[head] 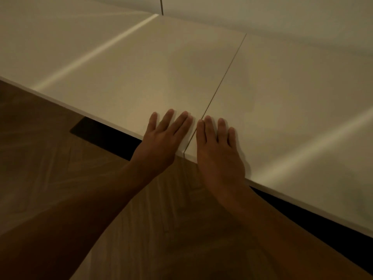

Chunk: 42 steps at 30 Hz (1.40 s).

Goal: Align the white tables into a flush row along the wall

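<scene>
Desks: left desk [141, 77] and right desk [292, 98] meet at a thin seam [222, 81].
Left hand [163, 138]: flat, fingers spread, beside seam.
Right hand [218, 150]: flat, likely checking front edges are flush.

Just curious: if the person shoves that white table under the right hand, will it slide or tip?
Probably slide: the right table looks broad, flat and rigid, so tipping seems unlikely. Its smooth top may let the flat right hand slip. Weight cannot be judged.

My left hand [165, 136] and right hand [219, 152] lie flat, palms down, fingers straight and slightly spread. They sit just beside each other, index fingertips nearly touching. Both bare forearms reach forward, converging from my body toward the hands.
</scene>
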Motion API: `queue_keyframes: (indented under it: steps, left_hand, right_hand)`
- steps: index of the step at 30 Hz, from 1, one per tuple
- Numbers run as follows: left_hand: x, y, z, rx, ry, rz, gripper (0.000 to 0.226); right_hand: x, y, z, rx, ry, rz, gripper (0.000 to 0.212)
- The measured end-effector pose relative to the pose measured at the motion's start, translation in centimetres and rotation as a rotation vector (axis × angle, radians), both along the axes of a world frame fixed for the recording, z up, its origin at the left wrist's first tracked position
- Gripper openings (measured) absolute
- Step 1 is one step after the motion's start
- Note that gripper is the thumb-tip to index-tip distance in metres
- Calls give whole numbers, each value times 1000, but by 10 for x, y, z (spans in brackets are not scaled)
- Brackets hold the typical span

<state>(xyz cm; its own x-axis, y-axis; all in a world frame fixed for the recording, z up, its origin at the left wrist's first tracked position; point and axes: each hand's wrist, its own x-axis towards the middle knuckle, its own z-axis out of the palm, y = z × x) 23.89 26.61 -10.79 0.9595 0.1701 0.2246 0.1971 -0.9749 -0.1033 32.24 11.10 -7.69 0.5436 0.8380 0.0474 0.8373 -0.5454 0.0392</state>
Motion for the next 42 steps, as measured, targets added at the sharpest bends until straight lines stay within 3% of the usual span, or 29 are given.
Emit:
queue_keyframes:
  steps: [12,17,23,28,34,42]
  left_hand:
    - [4,-7,-1,-4,-3,60,103]
    - [5,-4,12,-75,90,-3,101]
    - [1,11,31,-161,50,-129,107]
    - [20,20,39,-175,171,-223,122]
    - [23,17,29,-127,227,-221,123]
    - [22,23,25,-131,185,-262,120]
  right_hand:
    - [-1,5,-7,-6,-55,-22,73]
    - [3,9,-1,-6,29,-43,105]
    - [4,8,2,13,68,-42,110]
    - [24,-3,14,13,197,101,117]
    - [28,-13,5,73,153,128,104]
    - [24,-4,-2,94,73,111,103]
